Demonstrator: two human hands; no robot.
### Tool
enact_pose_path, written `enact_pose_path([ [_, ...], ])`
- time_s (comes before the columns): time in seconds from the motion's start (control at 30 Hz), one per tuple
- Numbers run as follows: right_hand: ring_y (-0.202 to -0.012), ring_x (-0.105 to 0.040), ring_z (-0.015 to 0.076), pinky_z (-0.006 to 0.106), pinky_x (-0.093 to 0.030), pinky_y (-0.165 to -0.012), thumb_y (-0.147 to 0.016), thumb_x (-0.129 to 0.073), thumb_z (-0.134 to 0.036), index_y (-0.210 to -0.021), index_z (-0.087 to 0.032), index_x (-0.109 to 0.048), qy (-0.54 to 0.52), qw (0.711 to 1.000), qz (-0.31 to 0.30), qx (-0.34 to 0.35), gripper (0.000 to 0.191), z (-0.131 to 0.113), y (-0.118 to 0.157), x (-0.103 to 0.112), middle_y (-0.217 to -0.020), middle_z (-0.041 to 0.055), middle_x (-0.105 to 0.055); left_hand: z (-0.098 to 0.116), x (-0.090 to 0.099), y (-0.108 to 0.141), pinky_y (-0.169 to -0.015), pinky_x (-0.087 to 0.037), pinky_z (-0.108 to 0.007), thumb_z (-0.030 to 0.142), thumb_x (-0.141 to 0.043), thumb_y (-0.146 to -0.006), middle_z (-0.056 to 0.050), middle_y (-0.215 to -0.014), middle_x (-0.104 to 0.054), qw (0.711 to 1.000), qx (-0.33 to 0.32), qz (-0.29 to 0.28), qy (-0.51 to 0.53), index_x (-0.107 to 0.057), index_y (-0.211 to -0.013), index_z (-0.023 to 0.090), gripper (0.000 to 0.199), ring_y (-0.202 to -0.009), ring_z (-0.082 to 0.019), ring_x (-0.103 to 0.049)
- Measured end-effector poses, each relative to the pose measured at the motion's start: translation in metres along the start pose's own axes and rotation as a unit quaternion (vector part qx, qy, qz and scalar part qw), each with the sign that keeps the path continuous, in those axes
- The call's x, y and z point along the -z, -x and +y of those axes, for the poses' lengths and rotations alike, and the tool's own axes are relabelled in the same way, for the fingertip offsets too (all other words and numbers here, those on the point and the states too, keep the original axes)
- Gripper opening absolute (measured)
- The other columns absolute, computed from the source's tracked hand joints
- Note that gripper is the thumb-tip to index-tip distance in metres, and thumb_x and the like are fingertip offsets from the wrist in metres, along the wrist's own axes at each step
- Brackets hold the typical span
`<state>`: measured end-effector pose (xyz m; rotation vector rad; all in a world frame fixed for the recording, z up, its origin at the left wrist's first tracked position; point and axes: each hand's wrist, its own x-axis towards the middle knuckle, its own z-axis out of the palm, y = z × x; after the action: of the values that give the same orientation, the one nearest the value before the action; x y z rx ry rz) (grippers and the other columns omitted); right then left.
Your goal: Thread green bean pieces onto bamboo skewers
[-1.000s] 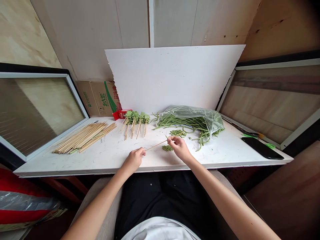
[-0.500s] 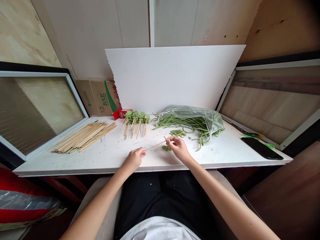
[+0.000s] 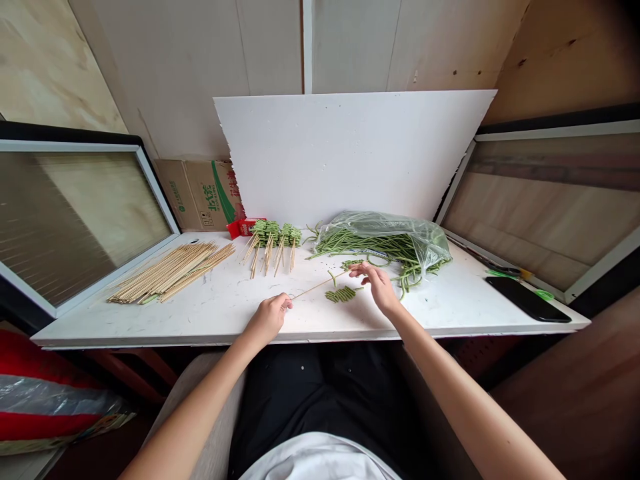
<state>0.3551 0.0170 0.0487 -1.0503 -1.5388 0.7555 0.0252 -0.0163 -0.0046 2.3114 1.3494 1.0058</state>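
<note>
My left hand (image 3: 269,317) is closed on the lower end of a thin wooden skewer (image 3: 316,287) above the white table. One short green bean piece (image 3: 332,279) sits on the skewer, towards its right end. My right hand (image 3: 376,287) is at the skewer's tip, its thumb and fingers closed there; whether they hold another piece is too small to tell. Below it lies a row of cut bean pieces (image 3: 341,294), and behind it a second small pile (image 3: 351,265), partly hidden by the fingers.
Loose skewers (image 3: 170,270) lie at left. Filled bean skewers (image 3: 274,235) rest at the back beside a red packet (image 3: 242,228). A clear bag of long beans (image 3: 385,237) is behind my right hand. A black phone (image 3: 527,299) and scissors (image 3: 505,270) lie at right.
My right hand has moved right along the skewer to its tip, uncovering more of the cut pieces. The bean piece now shows on the skewer, clear of my fingers. My left hand has barely moved.
</note>
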Motion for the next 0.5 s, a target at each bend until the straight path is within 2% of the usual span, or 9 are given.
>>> enact_pose_path([
  [0.1,-0.101,-0.067,0.0269,0.037,-0.050,-0.084,-0.101,-0.049,-0.051,-0.104,-0.022,-0.077,0.129,0.990,-0.045,0.022,0.040,0.005,-0.005,0.019,-0.105,0.0094,-0.077,-0.001,0.000,0.000,-0.073,-0.050,-0.027,0.009,-0.045,-0.094,-0.005,-0.089,-0.072,1.000,0.004,0.005,0.002,-0.063,-0.094,0.020,0.021,-0.082,-0.018,-0.068],
  [0.27,-0.098,-0.064,0.0291,0.042,-0.050,-0.090,-0.093,-0.061,-0.028,-0.105,-0.022,-0.079,0.332,0.930,-0.117,0.104,0.023,0.020,-0.010,0.042,-0.102,0.0105,-0.076,-0.001,0.000,0.000,-0.069,-0.049,-0.026,0.007,-0.044,-0.093,-0.004,-0.085,-0.070,1.000,0.005,0.017,0.001,-0.064,-0.094,0.020,0.024,-0.076,-0.017,-0.066],
  [0.37,-0.100,-0.062,0.0315,0.044,-0.049,-0.091,-0.089,-0.066,-0.028,-0.096,-0.024,-0.081,0.392,0.903,-0.145,0.101,0.016,0.031,-0.009,0.046,-0.098,0.0099,-0.076,0.001,0.001,0.000,-0.068,-0.048,-0.025,0.002,-0.043,-0.087,-0.002,-0.078,-0.065,1.000,0.000,0.025,0.003,-0.065,-0.096,0.019,0.030,-0.070,-0.016,-0.062],
  [0.5,-0.098,-0.062,0.0314,0.042,-0.050,-0.087,-0.090,-0.067,-0.027,-0.087,-0.024,-0.079,0.403,0.900,-0.138,0.091,0.013,0.035,-0.008,0.045,-0.093,0.0099,-0.075,0.003,0.001,-0.001,-0.072,-0.051,-0.026,0.003,-0.042,-0.089,-0.003,-0.079,-0.065,0.999,-0.008,0.042,0.004,-0.066,-0.098,0.019,0.030,-0.072,-0.016,-0.062],
])
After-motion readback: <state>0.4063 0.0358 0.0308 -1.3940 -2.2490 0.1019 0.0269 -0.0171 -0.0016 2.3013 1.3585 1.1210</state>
